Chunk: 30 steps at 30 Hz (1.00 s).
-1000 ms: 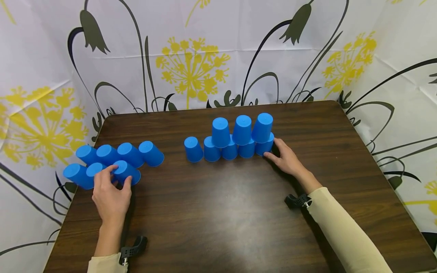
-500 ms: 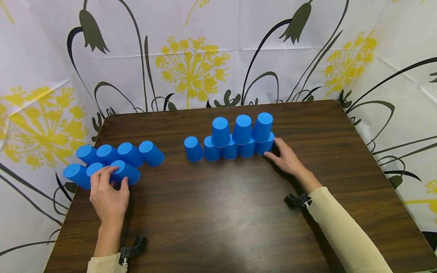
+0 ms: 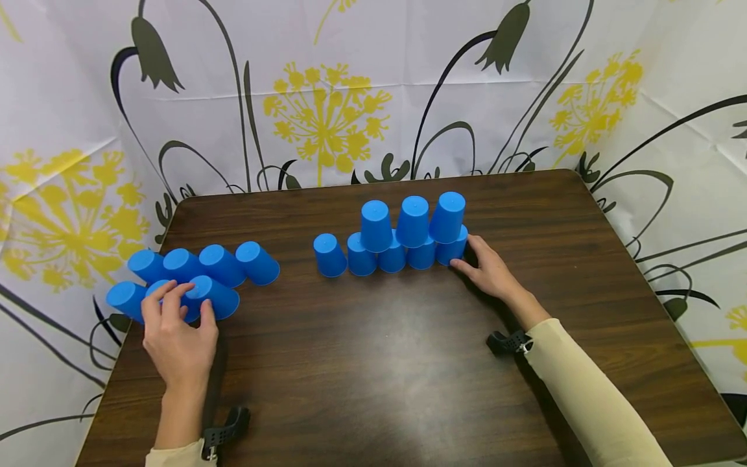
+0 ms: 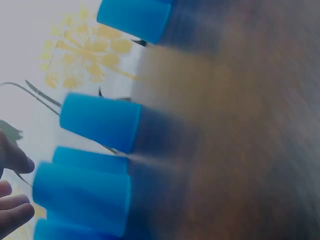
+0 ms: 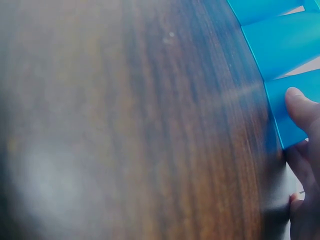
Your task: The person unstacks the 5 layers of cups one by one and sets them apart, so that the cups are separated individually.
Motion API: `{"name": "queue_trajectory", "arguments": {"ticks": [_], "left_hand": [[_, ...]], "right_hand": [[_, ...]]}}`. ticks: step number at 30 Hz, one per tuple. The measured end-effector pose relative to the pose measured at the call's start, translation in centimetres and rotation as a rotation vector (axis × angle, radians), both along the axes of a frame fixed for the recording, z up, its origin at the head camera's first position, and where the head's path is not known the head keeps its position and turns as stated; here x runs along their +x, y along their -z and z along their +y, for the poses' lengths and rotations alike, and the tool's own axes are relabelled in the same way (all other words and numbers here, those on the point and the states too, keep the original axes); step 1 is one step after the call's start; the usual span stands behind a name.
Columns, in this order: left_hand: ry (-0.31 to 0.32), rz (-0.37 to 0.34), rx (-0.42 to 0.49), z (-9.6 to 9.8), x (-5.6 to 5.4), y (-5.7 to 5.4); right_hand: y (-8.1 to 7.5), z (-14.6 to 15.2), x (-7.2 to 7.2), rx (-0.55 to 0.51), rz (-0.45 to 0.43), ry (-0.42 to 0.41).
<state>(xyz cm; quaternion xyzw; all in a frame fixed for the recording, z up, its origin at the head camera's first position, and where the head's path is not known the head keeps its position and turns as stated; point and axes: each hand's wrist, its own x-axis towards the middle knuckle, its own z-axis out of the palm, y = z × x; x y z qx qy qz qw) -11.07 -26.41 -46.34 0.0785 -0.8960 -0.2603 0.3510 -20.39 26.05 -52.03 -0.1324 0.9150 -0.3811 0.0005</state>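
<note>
My left hand (image 3: 179, 342) hovers at the near row of upside-down blue cups at the left. Its fingers are spread, close to the row's right-end cup (image 3: 217, 298); in the left wrist view its thumb and fingers (image 4: 16, 212) stand just short of a blue cup (image 4: 82, 197). At the centre, my right hand (image 3: 493, 274) holds the rightmost bottom blue cup (image 3: 450, 251) of a two-level stack. The thumb lies on this cup's front in the right wrist view, with the fingers partly hidden at its far side.
Three upside-down cups make the stack's upper level, including a middle one (image 3: 413, 222). A lone-topped cup (image 3: 330, 256) ends the bottom row at left. Behind the left near row runs another row of cups (image 3: 257, 263). All stand on a dark wooden table (image 3: 373, 363) before a flowered cloth (image 3: 373, 39).
My left hand has eased leftward and its fingers have spread away from the right-end cup of the near row. The right hand keeps its hold, and the stack stays the same.
</note>
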Motion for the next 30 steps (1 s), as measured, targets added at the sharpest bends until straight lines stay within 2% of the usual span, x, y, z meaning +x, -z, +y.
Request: {"name": "queue_trajectory", "arguments": {"ticks": [2,4,6,9,12,17,20,23,30], "left_hand": [[0.032,0.021,0.003,0.5,0.0,-0.6],[0.095,0.051,0.019,1.4,-0.2,-1.1],[0.199,0.098,0.046,2.6,-0.4,-1.5],[0.390,0.141,0.076,5.1,-0.9,-1.7],[0.548,0.123,0.082,7.8,-1.7,-1.6],[0.706,0.074,0.108,12.1,-3.2,-1.8],[0.772,0.058,0.132,14.6,-4.2,-1.9],[0.805,0.044,0.133,16.8,-5.2,-1.9],[0.792,0.051,0.122,20.3,-7.6,-2.1]], "right_hand": [[0.0,0.0,0.0,-0.003,0.006,-0.003],[0.1,0.0,0.0,-0.003,0.012,-0.004],[0.2,0.0,0.0,-0.005,0.017,-0.005],[0.2,0.0,0.0,-0.004,0.018,-0.002],[0.1,0.0,0.0,-0.005,0.014,-0.002],[0.1,0.0,-0.2,-0.006,0.014,0.001],[0.1,0.0,-0.2,-0.006,0.022,-0.001],[0.0,-0.1,-0.3,-0.007,0.026,-0.006],[0.1,-0.1,-0.2,-0.009,0.015,-0.004]]}}
